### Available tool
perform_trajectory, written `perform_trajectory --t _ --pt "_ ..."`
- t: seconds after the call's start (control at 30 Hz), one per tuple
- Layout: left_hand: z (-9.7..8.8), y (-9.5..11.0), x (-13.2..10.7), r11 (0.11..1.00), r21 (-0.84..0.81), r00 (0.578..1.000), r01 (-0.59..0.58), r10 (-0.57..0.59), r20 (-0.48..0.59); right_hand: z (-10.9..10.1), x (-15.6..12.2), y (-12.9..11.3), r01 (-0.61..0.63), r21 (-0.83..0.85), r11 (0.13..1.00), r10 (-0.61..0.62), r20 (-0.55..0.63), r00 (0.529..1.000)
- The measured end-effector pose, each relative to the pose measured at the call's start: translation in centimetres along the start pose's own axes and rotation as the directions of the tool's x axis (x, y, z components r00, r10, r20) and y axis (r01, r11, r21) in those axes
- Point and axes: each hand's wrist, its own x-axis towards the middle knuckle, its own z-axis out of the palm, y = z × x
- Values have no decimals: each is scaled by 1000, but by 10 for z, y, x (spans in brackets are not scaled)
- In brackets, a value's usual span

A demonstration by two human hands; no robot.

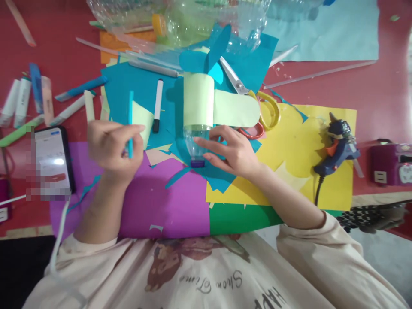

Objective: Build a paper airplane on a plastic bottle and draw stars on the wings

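Observation:
My left hand (114, 148) is raised over the left of the work area, its fingers closed in a pinch on a thin blue strip (130, 107), seen nearly edge-on. A clear plastic bottle (195, 143) lies in the middle, its purple cap (197, 163) toward me. Pale green paper (198, 98) wraps its body, and blue paper petal shapes (220, 47) stick out at the far end. At the bottle's right side is my right hand (230, 150), fingers stretched apart, index fingertip on the clear shoulder. A pale green rounded paper piece (236, 108) extends beside the wrap.
Yellow-handled scissors (270, 111) lie right of the bottle, and a glue gun (337, 148) rests on yellow paper (289, 189). Several markers (22, 101) and a phone (53, 159) are at left. Clear plastic bottles (193, 25) fill the back. A black-tipped marker (158, 105) lies on blue paper.

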Motion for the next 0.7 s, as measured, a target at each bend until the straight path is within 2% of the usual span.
perform_trajectory --t 0.07,0.17,0.27,0.4,0.57,0.7 --pt "1 12 1 987 -118 993 -111 114 19 1 1 2 -135 2 991 135 41 990" --pt "1 30 1 949 -292 984 -122 154 87 1 1 1 -243 -1 970 243 14 970" --pt "0 42 -3 937 -335 974 -105 165 157 2 0 -8 -153 0 988 153 -35 988" --pt "-1 53 -9 916 -396 957 -67 172 236 12 -4 -25 33 65 997 -32 -12 999" --pt "2 64 -9 823 -563 941 -75 246 234 26 -7 -30 -30 187 982 21 48 999" --pt "3 67 -5 779 -622 918 -73 296 263 23 -5 -27 -121 236 964 124 -1 992"
